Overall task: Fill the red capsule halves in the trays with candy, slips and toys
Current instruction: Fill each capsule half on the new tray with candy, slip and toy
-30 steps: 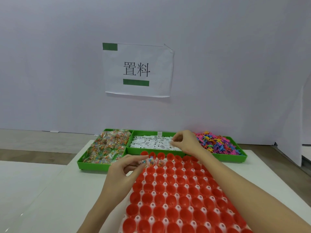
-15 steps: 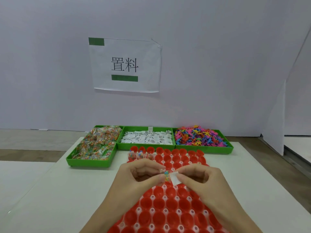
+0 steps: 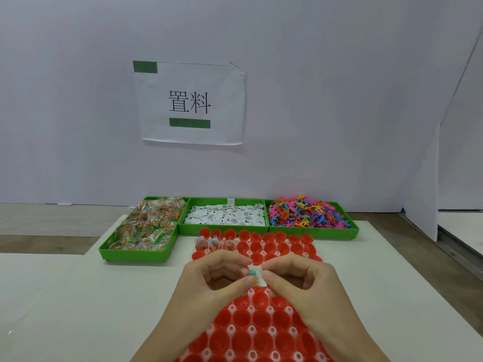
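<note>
Both hands meet over the middle of the tray. The left hand (image 3: 217,278) pinches a candy packet (image 3: 253,275) between thumb and fingers, and the right hand (image 3: 300,280) pinches a white slip (image 3: 261,276) pressed against the packet's right side. The two pieces stand roughly upright, long axis vertical, touching each other, just above the red capsule halves (image 3: 251,317).

The move to come turns on what lies straight below: open halves sit right under the pinch and nearer, so the drop looks short and downward. Neither hand is clearly the nearer one; they share the load from either side. I judge that the pair goes into one half together.

Three halves at the tray's far left (image 3: 213,244) already hold packets; the rest of the far rows look bare.

The tray (image 3: 231,329) is white with round holes between the cups and lies on a white table (image 3: 91,296). Along the far edge stand three green bins: candy (image 3: 146,226) on the left, slips (image 3: 227,218) in the middle, coloured toys (image 3: 308,214) on the right. Behind them a pale wall carries a paper sign (image 3: 189,103). A second white surface shows at far right.
</note>
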`<action>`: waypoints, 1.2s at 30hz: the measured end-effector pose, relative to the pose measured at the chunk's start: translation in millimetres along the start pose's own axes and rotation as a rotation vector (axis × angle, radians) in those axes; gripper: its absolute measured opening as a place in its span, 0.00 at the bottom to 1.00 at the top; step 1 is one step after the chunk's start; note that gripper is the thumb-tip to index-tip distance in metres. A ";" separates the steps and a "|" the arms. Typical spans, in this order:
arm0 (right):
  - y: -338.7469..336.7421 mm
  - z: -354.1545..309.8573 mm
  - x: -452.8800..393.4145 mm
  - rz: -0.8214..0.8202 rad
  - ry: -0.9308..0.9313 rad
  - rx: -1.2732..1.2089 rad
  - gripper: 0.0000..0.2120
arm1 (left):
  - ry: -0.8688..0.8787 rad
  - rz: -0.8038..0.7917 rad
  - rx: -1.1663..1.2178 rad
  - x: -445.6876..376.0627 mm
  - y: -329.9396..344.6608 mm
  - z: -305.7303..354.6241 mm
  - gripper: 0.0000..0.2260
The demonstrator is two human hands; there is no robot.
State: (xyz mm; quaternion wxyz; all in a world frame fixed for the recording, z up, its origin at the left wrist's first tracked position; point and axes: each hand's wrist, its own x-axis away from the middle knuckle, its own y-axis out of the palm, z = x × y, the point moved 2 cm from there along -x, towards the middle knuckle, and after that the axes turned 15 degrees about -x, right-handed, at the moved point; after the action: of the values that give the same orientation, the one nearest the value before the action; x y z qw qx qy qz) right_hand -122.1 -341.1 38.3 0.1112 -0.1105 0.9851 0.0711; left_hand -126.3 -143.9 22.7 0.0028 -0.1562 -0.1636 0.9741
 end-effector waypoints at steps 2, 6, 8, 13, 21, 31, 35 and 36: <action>0.7 0.4 0.4 -0.006 0.016 0.006 0.07 | 0.019 -0.002 -0.031 0.4 -0.2 0.4 0.15; 3.5 0.9 2.0 -0.047 0.035 0.006 0.08 | 0.028 0.002 -0.036 1.0 -0.6 1.0 0.14; 4.3 0.1 2.6 -0.059 0.034 0.011 0.08 | 0.027 -0.009 -0.038 1.0 -1.3 1.2 0.13; 1.3 -12.8 -3.3 -0.136 0.047 0.104 0.09 | 0.036 -0.015 -0.041 -0.5 -4.3 3.2 0.12; -44.5 -11.1 -121.7 -0.008 -0.188 0.815 0.12 | 0.009 0.045 -0.050 -3.0 -8.7 -0.2 0.08; -88.8 43.5 -204.0 -0.234 -0.292 1.548 0.25 | -0.028 0.081 -0.016 -6.6 -15.4 -2.0 0.08; -84.7 45.1 -205.4 -0.169 -0.336 1.642 0.12 | -0.026 0.078 -0.009 -6.7 -15.5 -1.0 0.09; -84.3 45.3 -205.3 -0.155 -0.334 1.649 0.11 | -0.025 0.075 -0.010 -6.6 -15.4 -0.7 0.08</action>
State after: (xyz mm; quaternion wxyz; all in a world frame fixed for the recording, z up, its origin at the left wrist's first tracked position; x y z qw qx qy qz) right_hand 101.9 -373.6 33.1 0.3050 -0.0492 0.6817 -0.6632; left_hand -120.4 -129.5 29.1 -0.0365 -0.1500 -0.1627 0.9745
